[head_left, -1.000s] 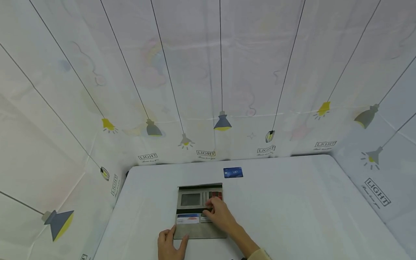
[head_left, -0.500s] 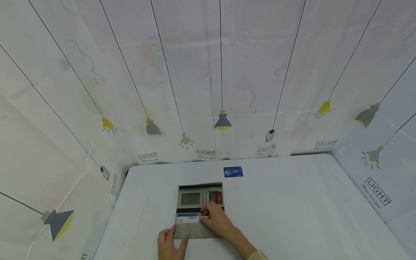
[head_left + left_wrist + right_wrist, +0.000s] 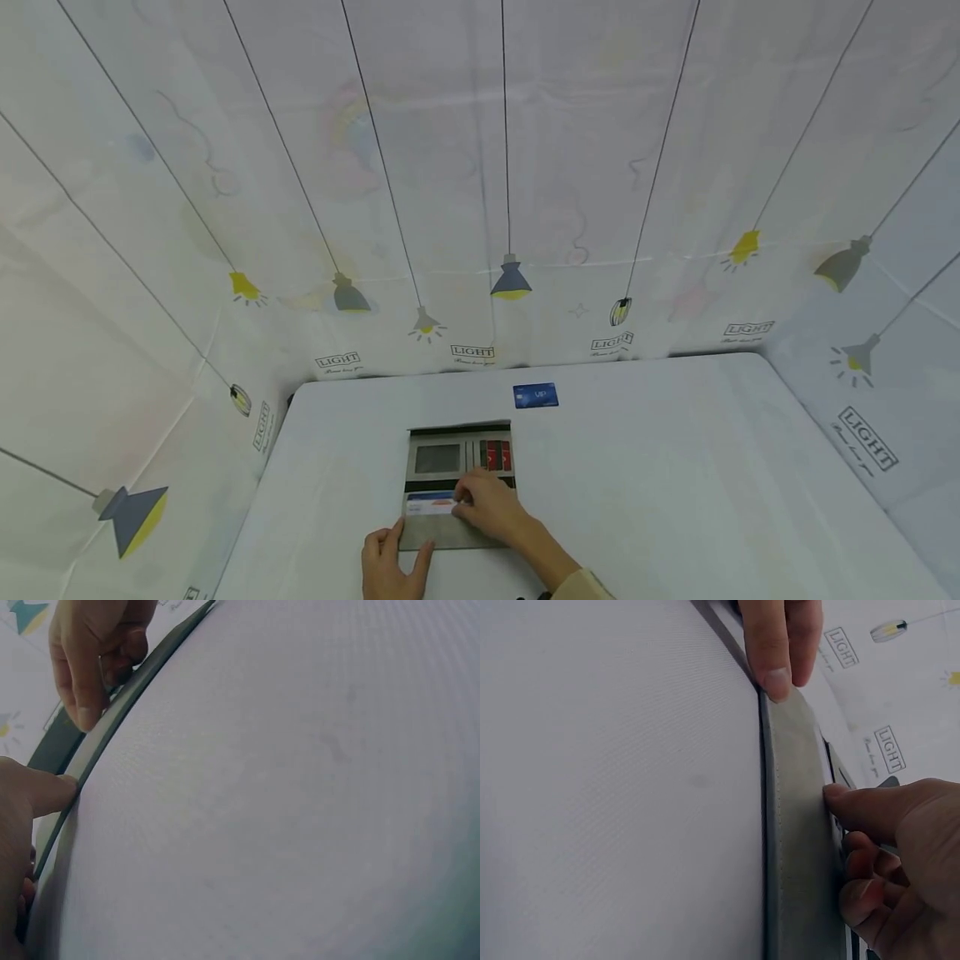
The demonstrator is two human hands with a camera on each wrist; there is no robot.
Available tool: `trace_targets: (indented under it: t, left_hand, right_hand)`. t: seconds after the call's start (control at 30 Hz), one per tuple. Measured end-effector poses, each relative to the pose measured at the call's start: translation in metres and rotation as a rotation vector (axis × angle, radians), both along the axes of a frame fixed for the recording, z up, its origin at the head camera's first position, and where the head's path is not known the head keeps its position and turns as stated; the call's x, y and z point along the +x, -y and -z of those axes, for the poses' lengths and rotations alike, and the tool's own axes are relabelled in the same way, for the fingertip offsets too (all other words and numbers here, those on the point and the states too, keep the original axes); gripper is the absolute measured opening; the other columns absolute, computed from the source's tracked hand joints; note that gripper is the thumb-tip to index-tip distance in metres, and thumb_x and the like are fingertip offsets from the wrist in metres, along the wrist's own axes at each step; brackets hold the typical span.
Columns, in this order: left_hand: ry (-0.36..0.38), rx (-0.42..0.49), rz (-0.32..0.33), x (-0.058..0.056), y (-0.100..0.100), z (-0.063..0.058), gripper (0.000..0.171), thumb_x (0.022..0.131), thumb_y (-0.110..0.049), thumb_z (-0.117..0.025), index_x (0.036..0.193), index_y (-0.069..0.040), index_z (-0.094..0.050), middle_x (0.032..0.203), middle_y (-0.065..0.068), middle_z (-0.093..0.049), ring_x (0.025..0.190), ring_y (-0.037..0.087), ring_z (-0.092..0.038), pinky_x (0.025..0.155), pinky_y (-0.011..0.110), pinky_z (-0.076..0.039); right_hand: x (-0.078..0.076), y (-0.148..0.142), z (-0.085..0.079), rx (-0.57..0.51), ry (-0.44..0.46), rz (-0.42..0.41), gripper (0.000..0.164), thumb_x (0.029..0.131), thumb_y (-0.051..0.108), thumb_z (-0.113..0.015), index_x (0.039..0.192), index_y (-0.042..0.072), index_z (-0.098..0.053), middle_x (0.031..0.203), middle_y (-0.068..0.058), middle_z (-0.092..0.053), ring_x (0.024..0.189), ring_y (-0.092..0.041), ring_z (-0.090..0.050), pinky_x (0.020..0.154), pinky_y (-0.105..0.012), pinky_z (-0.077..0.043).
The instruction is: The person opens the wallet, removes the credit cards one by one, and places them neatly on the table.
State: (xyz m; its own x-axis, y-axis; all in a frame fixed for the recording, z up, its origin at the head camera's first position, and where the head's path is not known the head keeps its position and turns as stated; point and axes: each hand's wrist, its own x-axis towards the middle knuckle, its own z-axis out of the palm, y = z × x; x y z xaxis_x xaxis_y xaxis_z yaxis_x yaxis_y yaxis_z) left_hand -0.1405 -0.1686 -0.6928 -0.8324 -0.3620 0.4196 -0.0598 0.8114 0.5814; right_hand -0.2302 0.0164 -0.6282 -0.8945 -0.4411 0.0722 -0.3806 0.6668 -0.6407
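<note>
A grey wallet (image 3: 442, 535) lies unfolded on the white table. My left hand (image 3: 392, 568) holds its near left corner, thumb along the front edge and fingers at the side. Over the near panel is my right hand (image 3: 491, 510), thumb and forefinger bent at the right end of a white card (image 3: 423, 507); I cannot tell whether they pinch it. In the right wrist view the right thumb (image 3: 844, 793) reaches the far side of the near panel (image 3: 799, 817), other fingers curled. A blue card edge (image 3: 431, 495) shows above the white card. Red cards (image 3: 492, 457) fill slots in the far panel.
A blue card marked VIP (image 3: 536, 396) lies flat beyond the wallet's far right corner. Left of the red cards, the far panel has a dark window (image 3: 437, 458). White sheeting with printed lamps (image 3: 512, 279) rises behind the table's far edge (image 3: 420, 377).
My right hand has slid left across the near panel, from its right part to the end of the white card, uncovering the red cards. The left hand has stayed on the wallet's corner.
</note>
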Motion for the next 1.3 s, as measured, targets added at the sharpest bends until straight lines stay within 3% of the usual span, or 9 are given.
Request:
trace_targets:
  t: [0.17,0.43,0.63,0.83,1.3]
  left_hand:
    - [-0.015,0.002,-0.002,0.001,0.001,0.000,0.058,0.067,-0.031,-0.091,0.111,0.001,-0.073,0.095,0.009,-0.052,0.087,0.021,-0.052,0.073,0.041,-0.047]
    - [0.045,0.014,-0.009,0.001,0.000,-0.004,0.058,0.070,-0.033,-0.089,0.113,0.000,-0.073,0.096,0.009,-0.051,0.087,0.019,-0.050,0.073,0.039,-0.045]
    - [0.039,0.005,-0.009,0.001,0.000,-0.003,0.058,0.069,-0.034,-0.089,0.114,0.000,-0.073,0.096,0.008,-0.051,0.087,0.019,-0.050,0.073,0.039,-0.045]
    - [0.039,0.004,-0.004,0.001,0.000,-0.002,0.058,0.070,-0.034,-0.089,0.114,0.000,-0.073,0.097,0.008,-0.052,0.087,0.019,-0.050,0.073,0.039,-0.046]
    - [0.073,0.017,-0.022,0.002,-0.002,-0.004,0.062,0.069,-0.038,-0.089,0.115,0.000,-0.072,0.098,0.009,-0.053,0.089,0.022,-0.053,0.077,0.043,-0.048]
  right_hand:
    - [-0.002,0.003,-0.007,-0.002,0.029,-0.032,0.011,0.086,0.021,-0.078,0.090,0.013,-0.071,0.087,0.006,-0.057,0.074,-0.001,-0.047,0.066,-0.020,-0.044]
    - [-0.004,0.005,-0.011,-0.016,0.091,-0.074,0.005,0.088,0.014,-0.075,0.089,0.011,-0.072,0.083,0.006,-0.060,0.073,0.000,-0.046,0.065,-0.019,-0.043]
    - [-0.004,0.006,-0.012,0.003,0.099,-0.067,0.012,0.089,0.020,-0.076,0.083,0.013,-0.067,0.080,0.007,-0.056,0.070,-0.001,-0.044,0.061,-0.019,-0.040]
    - [-0.003,0.011,-0.010,0.075,0.054,-0.021,0.025,0.089,0.030,-0.076,0.076,0.016,-0.060,0.077,0.007,-0.053,0.067,-0.003,-0.042,0.060,-0.021,-0.038]
    - [-0.002,0.017,-0.006,0.224,-0.072,-0.016,0.025,0.094,0.032,-0.070,0.079,0.015,-0.061,0.082,0.004,-0.058,0.075,-0.009,-0.054,0.066,-0.028,-0.049]
